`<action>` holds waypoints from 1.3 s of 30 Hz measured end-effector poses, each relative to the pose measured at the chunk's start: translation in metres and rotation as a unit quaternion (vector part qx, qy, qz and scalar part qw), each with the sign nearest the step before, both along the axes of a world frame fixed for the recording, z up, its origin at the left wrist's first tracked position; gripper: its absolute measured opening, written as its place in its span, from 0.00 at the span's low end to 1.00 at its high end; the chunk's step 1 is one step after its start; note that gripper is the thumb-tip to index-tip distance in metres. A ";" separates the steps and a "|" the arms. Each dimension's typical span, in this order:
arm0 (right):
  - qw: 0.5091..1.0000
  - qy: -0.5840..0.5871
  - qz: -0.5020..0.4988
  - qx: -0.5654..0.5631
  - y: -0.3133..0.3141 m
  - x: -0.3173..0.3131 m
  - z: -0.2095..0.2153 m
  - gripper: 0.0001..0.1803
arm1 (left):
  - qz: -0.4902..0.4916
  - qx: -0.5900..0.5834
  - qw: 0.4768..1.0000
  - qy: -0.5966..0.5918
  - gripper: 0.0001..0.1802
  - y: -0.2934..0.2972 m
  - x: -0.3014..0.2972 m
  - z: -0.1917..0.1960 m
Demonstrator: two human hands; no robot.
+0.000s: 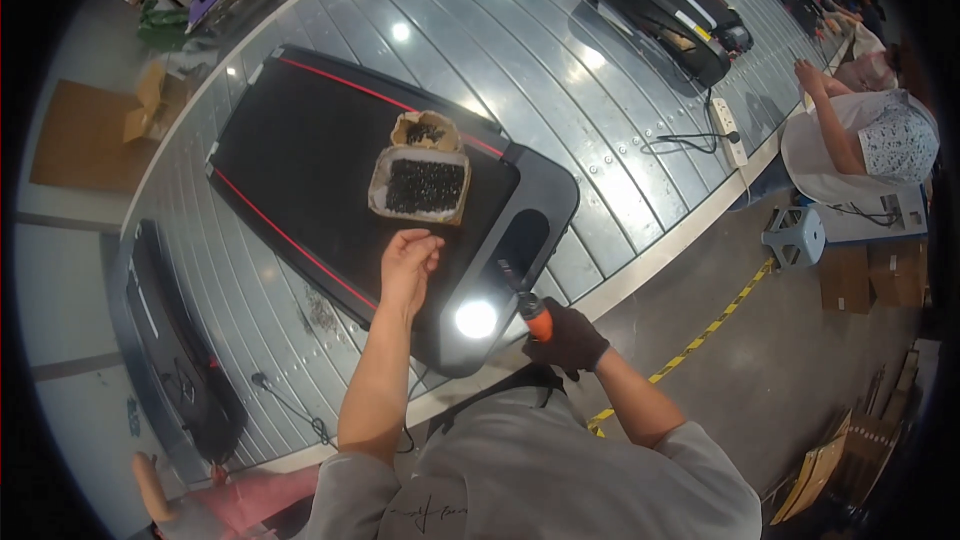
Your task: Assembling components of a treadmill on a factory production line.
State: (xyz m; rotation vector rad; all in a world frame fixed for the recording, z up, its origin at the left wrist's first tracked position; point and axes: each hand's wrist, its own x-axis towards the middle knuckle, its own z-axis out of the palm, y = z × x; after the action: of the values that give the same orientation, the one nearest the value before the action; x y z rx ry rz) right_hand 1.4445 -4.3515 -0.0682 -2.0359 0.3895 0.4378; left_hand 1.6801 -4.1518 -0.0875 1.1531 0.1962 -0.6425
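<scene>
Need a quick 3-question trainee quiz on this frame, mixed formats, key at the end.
1. True or false: the right hand wears a dark glove and grips an orange-handled power tool.
2. The left hand is: A) inside the open box of small dark parts; B) bare, fingers pinched, just short of that box; C) on the white power strip.
3. What does the box rest on?

Key: 1 true. 2 B. 3 The black treadmill deck with red stripes, lying on the metal conveyor.
</scene>
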 end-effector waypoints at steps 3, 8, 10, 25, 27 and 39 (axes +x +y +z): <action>0.994 0.011 0.099 -0.041 0.028 0.015 0.004 0.35 | 0.015 -0.088 0.985 0.151 0.06 0.044 -0.047 0.001; 0.974 0.079 0.205 -0.047 0.074 0.027 0.033 0.39 | 0.062 -0.128 0.963 0.228 0.08 0.102 -0.094 0.001; 0.976 0.069 0.200 -0.038 0.097 0.021 0.032 0.38 | 0.079 -0.131 0.961 0.232 0.08 0.124 -0.105 -0.001; 0.984 0.135 0.065 -0.094 0.330 -0.006 0.025 0.33 | -0.040 -0.120 0.980 0.156 0.08 0.308 -0.103 -0.051; 0.986 0.139 0.044 -0.079 0.348 -0.008 0.019 0.32 | -0.094 -0.102 0.986 0.091 0.09 0.322 -0.097 -0.060; 0.890 -0.059 -0.445 0.078 0.517 0.036 -0.173 0.14 | -0.319 0.173 0.930 0.058 0.15 0.254 -0.063 -0.164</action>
State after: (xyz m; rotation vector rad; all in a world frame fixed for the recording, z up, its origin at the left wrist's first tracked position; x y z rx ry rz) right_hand 1.4802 -3.8341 -0.2408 -1.5059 1.1002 -0.2201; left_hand 1.6168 -3.8978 -0.2517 1.5336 0.0264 -1.2916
